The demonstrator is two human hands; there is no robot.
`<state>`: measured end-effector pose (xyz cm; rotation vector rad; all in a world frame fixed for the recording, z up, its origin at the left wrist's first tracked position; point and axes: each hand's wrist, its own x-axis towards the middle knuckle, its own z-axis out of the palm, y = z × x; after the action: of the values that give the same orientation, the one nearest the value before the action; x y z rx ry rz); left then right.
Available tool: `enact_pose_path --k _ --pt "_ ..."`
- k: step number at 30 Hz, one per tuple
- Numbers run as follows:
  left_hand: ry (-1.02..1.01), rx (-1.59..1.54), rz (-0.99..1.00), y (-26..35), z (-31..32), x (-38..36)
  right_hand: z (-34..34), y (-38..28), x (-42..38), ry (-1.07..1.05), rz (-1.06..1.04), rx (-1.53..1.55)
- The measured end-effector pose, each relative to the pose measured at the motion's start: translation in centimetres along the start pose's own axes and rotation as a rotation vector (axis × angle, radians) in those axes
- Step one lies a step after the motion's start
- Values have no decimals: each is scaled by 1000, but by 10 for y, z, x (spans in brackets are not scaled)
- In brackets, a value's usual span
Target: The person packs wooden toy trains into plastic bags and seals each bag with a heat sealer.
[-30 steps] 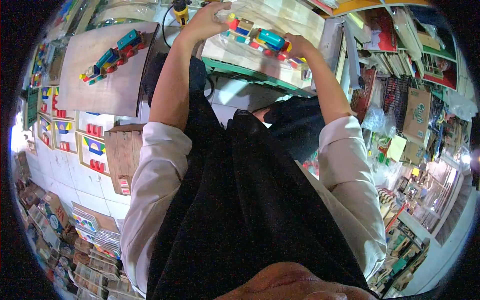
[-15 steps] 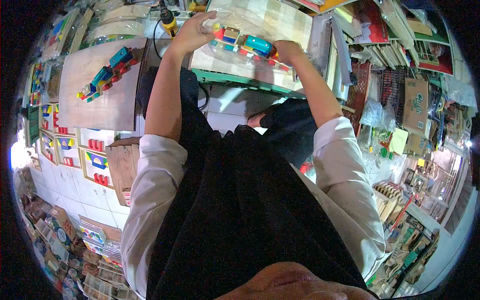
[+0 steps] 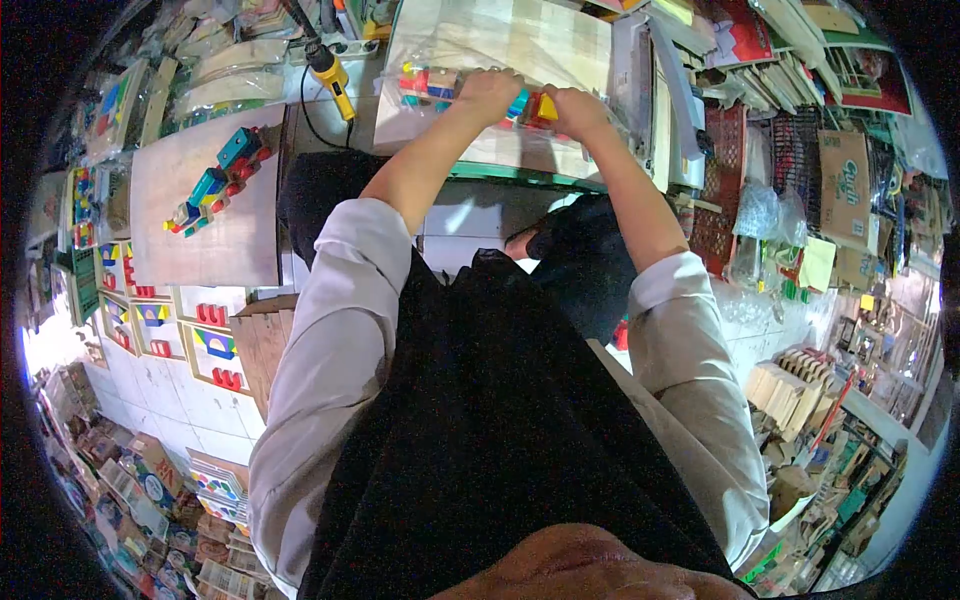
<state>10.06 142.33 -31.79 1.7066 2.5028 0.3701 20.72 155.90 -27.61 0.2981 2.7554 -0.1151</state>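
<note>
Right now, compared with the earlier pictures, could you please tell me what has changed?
The left hand has moved right, from the left end of the toy train to its middle; the grip is hidden. The right hand stays at the right end, and the other toy train still lies on its board.

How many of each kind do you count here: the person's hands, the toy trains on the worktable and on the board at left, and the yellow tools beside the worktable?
Hands: 2 (left hand, right hand)
Toy trains: 2 (front train on the worktable, left train on the board)
Yellow tools: 1 (yellow tool)
Total: 5
</note>
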Motion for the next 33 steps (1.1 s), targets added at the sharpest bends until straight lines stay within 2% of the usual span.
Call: enact_pose_path --k 5,9,11,15,17,18,20,23,26,29,33 --pt "-168 -7 5 -7 -10 2 33 15 9 161 -121 79" --pt "-209 9 -21 -9 -17 6 2 -2 -10 72 -73 -32" --pt "-222 30 -23 -10 -20 9 8 -1 -12 223 -120 -125" --pt "-282 6 -39 -14 -24 16 21 11 -7 287 -137 -186" --pt "-281 -2 -37 -19 -29 17 23 15 -8 437 -246 -300" --pt "-301 -44 -74 -24 -31 19 20 17 -8 437 -244 -300" --pt "-321 -88 -109 -25 -32 21 12 22 -8 169 -125 -157" --pt "-304 28 -62 -23 -31 18 2 23 -3 83 -22 -8" --pt "-352 52 -53 -16 -28 14 -15 19 3 -40 1 -139" --pt "-277 22 -77 -11 -27 9 -11 16 12 58 -73 -61" --pt "-261 82 -39 -9 -31 3 -1 12 27 41 -52 -104"
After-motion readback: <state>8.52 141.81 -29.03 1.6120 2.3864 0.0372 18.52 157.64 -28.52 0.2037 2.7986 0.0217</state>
